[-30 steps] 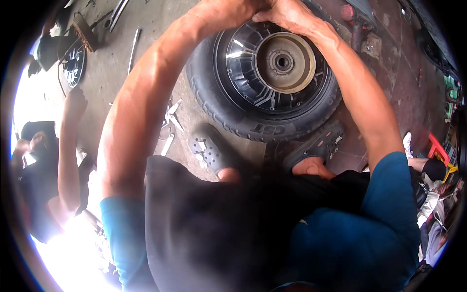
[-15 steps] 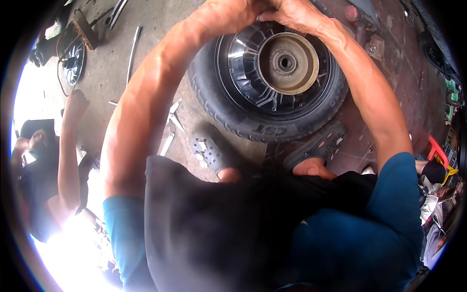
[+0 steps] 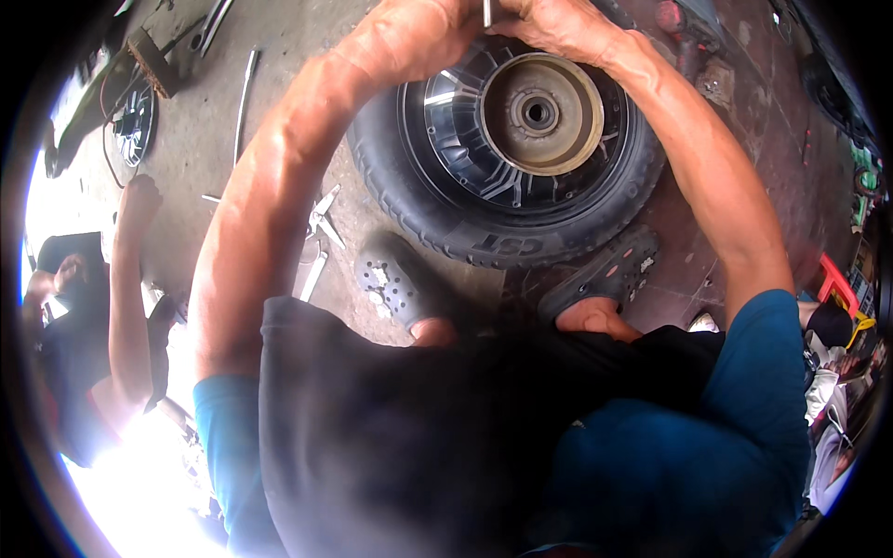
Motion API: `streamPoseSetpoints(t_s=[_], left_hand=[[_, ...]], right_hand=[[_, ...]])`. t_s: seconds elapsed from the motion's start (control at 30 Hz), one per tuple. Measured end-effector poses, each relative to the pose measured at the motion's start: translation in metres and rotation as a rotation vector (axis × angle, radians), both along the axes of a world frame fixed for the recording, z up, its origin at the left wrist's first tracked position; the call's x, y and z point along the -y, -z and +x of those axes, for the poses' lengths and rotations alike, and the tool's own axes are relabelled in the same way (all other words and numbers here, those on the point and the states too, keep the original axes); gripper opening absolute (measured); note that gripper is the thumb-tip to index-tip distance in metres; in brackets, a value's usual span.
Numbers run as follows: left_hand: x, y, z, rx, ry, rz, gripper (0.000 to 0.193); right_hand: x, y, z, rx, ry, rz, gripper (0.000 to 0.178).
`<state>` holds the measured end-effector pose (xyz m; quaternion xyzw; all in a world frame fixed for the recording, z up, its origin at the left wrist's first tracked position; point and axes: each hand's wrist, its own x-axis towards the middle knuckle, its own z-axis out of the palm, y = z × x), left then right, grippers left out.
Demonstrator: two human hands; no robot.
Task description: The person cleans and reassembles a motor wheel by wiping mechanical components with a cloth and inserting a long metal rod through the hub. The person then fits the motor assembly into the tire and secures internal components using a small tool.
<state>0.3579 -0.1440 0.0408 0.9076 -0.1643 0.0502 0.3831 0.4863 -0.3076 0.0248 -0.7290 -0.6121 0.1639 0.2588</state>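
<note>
A wheel (image 3: 502, 139) lies on its side on the floor (image 3: 288, 37), right in front of the person, with the feet just behind its near edge. Its black tyre (image 3: 446, 234) runs around a dark, ribbed rim, and in the middle sits a round, dull brass-coloured cup with a dark hole at its centre

The left hand (image 3: 423, 30) and the right hand (image 3: 563, 28) come together over the far side of the wheel, at the upper edge of the view. A thin metal rod (image 3: 487, 12) shows upright between them. The fingers of the left hand are mostly cut off or turned away, so I cannot tell how far they are bent or whether they grip the rod. The right hand is curled, its thumb side toward the rod; what it has hold of, if anything, I cannot tell

Left of the wheel lie a long metal bar (image 3: 246, 104), a tool with spread arms (image 3: 323, 219) and a flat metal strip (image 3: 314, 276). Farther left are a brown block (image 3: 152, 61) and a dark spoked disc (image 3: 136, 127), with a co-worker's bent arm (image 3: 130, 316) nearer. A red-ended tool (image 3: 687, 51) lies beyond the wheel on the right, and grey clogs (image 3: 398, 279) cover the person's feet
</note>
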Motion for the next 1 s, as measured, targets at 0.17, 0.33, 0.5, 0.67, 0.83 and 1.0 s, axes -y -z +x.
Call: streamPoseSetpoints(t_s=[0.17,0.33,0.5,0.67,0.83,1.0], left_hand=[[0.002,0.003,-0.004,-0.133,-0.074,-0.024,0.023],[0.004,-0.001,0.003,-0.195,-0.109,0.05,0.02],[0.002,0.0,0.015,-0.073,0.007,-0.151,0.015],[0.005,-0.022,0.027,-0.33,-0.045,0.102,0.012],[0.003,-0.016,0.025,-0.345,-0.113,0.261,0.017],[0.008,-0.019,0.018,-0.286,-0.133,0.275,0.02]], right_hand=[[0.0,-0.002,-0.006,-0.006,0.01,-0.005,0.017],[0.007,-0.011,0.002,-0.086,0.007,-0.063,0.021],[0.025,-0.073,-0.021,-0.222,0.203,0.214,0.023],[0.027,-0.084,-0.011,-0.032,0.009,0.349,0.019],[0.017,-0.091,-0.014,0.066,-0.037,0.367,0.015],[0.014,-0.096,-0.014,0.083,-0.046,0.316,0.013]])
